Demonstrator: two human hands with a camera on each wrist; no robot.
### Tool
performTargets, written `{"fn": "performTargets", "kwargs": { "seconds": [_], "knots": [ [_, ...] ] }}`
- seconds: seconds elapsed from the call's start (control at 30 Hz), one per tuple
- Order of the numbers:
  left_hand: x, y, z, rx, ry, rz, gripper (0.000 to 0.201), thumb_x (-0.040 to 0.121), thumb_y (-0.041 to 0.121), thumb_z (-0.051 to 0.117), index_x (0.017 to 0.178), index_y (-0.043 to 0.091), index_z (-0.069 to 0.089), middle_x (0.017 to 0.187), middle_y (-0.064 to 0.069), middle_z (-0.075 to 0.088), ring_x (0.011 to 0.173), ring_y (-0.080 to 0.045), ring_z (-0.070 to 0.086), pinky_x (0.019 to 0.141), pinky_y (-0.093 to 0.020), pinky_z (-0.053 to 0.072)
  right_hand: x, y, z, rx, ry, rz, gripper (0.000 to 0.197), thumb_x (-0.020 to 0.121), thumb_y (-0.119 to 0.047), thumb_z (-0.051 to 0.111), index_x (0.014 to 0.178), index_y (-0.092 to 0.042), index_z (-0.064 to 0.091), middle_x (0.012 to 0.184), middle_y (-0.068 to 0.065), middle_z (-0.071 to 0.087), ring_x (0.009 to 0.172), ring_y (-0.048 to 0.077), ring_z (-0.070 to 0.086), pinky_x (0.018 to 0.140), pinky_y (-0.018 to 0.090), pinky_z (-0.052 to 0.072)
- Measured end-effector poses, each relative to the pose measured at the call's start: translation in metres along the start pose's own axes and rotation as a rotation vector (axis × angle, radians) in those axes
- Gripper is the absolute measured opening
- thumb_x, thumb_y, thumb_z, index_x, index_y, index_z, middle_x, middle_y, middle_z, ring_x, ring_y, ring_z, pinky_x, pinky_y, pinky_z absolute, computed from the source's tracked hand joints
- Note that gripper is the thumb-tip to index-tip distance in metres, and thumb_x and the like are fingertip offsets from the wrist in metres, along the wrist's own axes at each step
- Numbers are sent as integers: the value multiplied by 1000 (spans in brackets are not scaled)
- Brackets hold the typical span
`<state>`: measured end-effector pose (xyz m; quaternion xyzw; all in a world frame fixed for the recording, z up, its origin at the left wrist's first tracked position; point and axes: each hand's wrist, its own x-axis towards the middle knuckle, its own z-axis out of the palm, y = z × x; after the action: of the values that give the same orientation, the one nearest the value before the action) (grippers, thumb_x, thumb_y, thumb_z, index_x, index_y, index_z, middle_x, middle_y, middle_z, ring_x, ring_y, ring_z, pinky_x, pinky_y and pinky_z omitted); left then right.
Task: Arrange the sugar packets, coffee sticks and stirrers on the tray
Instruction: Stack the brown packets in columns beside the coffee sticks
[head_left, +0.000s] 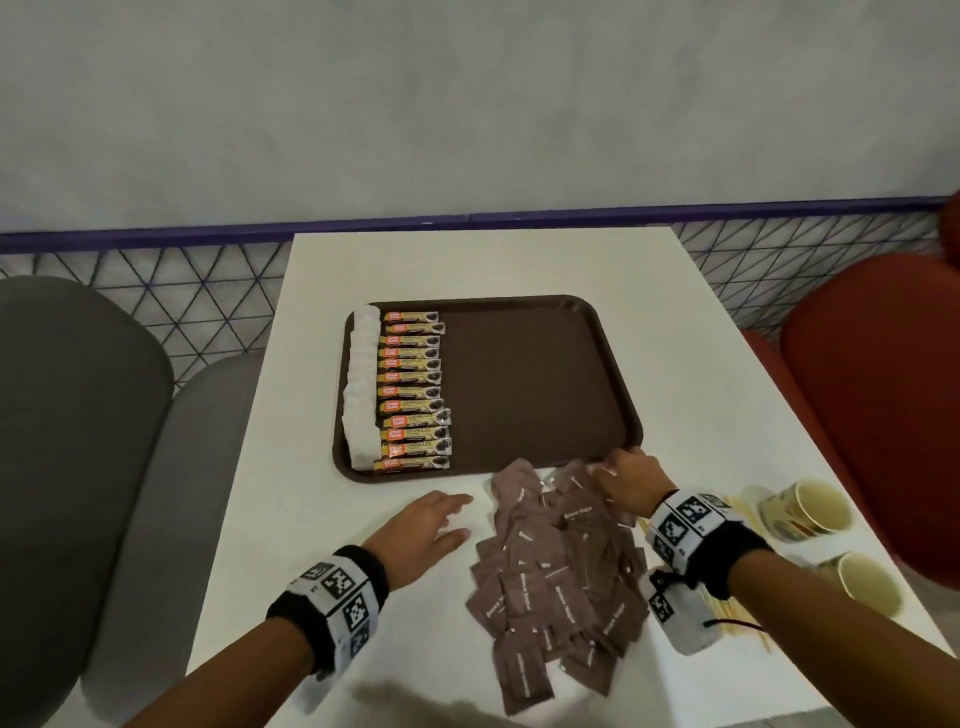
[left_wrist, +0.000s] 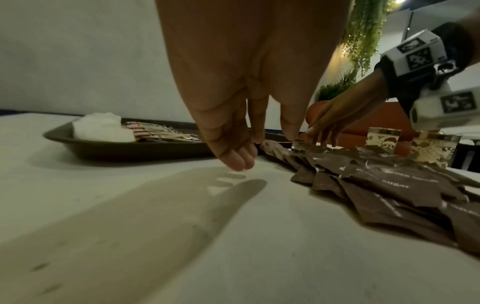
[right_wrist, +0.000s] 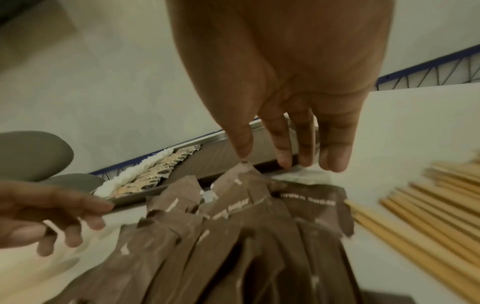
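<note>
Dark brown rectangular plastic tray (head_left: 519, 384) on white table (head_left: 691, 374), holding a column of white sugar packets (head_left: 363, 384) beside a row of yellow coffee sticks (head_left: 413, 389) (all at its left end). Heap of brown paper sugar packets (head_left: 556, 566) just before tray. Right hand (head_left: 626, 486) over heap's far edge, fingers extended downward, gripping nothing. Left hand (head_left: 423, 530) flat, relaxed beside heap. Pale wooden stirrers (right_wrist: 428, 207) right of heap.

Wide bare floor across the tray (head_left: 524, 374), middle to right; only the far-left strip is filled, white packets (head_left: 363, 384) and coffee sticks (head_left: 413, 389) side by side; near edge crowded by the brown sugar heap (head_left: 556, 561); right of it stirrers (right_wrist: 428, 207) and two paper cups (head_left: 810, 512); bare table (head_left: 322, 519) on the near left.
</note>
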<state>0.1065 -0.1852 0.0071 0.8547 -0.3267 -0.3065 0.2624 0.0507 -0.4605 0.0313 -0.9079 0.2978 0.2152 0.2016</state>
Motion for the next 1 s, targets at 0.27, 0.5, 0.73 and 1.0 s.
{"fn": "performTargets", "kwargs": {
  "seconds": [0.27,0.5,0.73,1.0],
  "knots": [
    [33,31,13,-103,27,-123,51,93,28,53,140,14,37,128,-11,51,113,-23,52,91,-23,36,-13,-20,36,89,-91,-73,51,91,-48,43,127,-12,45,134,18,43,127,35,35,107,40,28],
    [32,29,10,-122,57,-237,53,91,29,58,136,10,40,125,-11,54,111,-23,54,91,-24,37,-20,-9,9,132,-135,-63,70,81,-54,58,137,-20,34,141,11,34,133,31,30,111,37,25],
    [32,43,28,-195,52,-229,48,77,16,70,122,11,53,104,-5,55,89,-18,53,80,-23,44,-47,-32,30,-31,-191,-185,95,72,-48,71,145,-19,16,144,14,23,130,34,25,111,42,26],
    [26,47,35,-286,204,-228,23,81,13,65,98,20,51,96,-6,63,91,-23,59,78,-24,46,-41,-51,29,-53,-248,-281,62,84,-27,61,136,-11,34,139,17,32,128,33,32,107,37,29]
  ]
}}
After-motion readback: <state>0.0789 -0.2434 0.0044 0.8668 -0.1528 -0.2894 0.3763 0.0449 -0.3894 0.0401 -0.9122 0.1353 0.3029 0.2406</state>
